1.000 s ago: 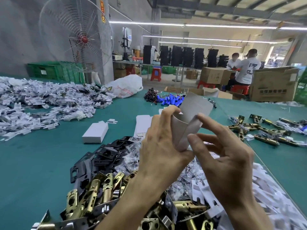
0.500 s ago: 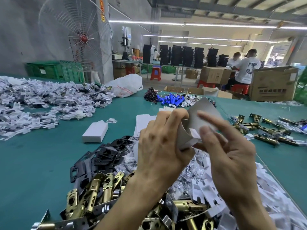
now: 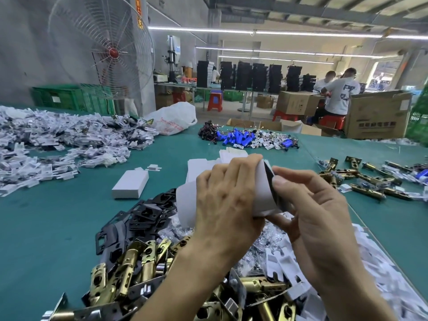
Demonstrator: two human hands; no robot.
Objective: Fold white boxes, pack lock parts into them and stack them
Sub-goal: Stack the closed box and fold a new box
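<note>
Setting: a person is working at a wide green table [image 3: 46,228] in a workshop, with both hands raised over the near heap of parts.
Left hand: the left hand [image 3: 227,200] is wrapping its curled fingers round the half-folded white box [image 3: 261,193], gripping it from the left so that the card is bowing into a sleeve.
Right hand: the right hand [image 3: 319,216] is pinching the box's right edge, thumb on top and the other fingers underneath, probably to press a flap or seam into place.
Where the box is: it is being held in the air between the two hands, above the heap and clear of the table.
Lock parts: brass latches [image 3: 129,262] and black plates [image 3: 139,216] are lying heaped right under the hands, likely so they can be picked up the moment the box is formed.
Flat blanks: the flat blanks [image 3: 201,167] are lying just beyond the hands, near enough to take next.
Finished box: one finished white box [image 3: 130,184] is sitting alone to the left, where a stack could begin.
Farther off: white plastic pieces [image 3: 58,144] are spreading across the far left, and blue cells [image 3: 238,139] are lying far centre.
Stage: folding seems to be under way; nothing is packed in this box yet.
</note>
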